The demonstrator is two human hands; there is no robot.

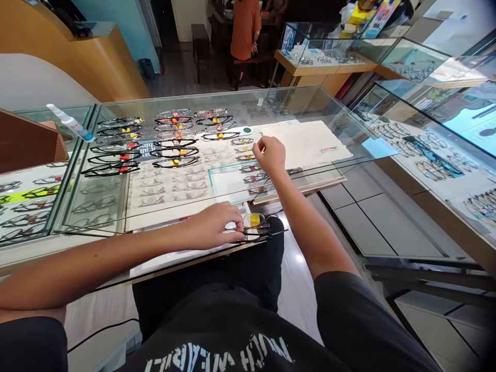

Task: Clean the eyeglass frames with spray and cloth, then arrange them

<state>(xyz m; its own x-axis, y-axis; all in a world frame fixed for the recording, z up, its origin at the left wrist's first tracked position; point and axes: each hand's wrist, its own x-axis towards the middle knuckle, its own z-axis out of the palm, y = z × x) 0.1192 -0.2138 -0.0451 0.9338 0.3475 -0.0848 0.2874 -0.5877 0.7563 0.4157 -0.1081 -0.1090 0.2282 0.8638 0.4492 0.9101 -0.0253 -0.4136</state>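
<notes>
My left hand (220, 225) is low at the front edge of the glass counter, thumb and fingers closed on dark-framed eyeglasses (256, 233) that have a yellow tag on a lens. My right hand (271, 155) is above the glass top, its fingers curled with the thumb near the index finger; whether anything small is between them is too small to tell. Just left of it lies a short column of glasses (244, 150). Farther left, several folded glasses with red and yellow tags (176, 152) lie in rows on the counter.
A white cloth (306, 142) lies right of my right hand, with a blue sheet (375, 147) beyond it. A spray bottle (70, 123) stands at the left. Glass display cases (418, 150) fill the right side. A person in orange (245, 31) is in the background.
</notes>
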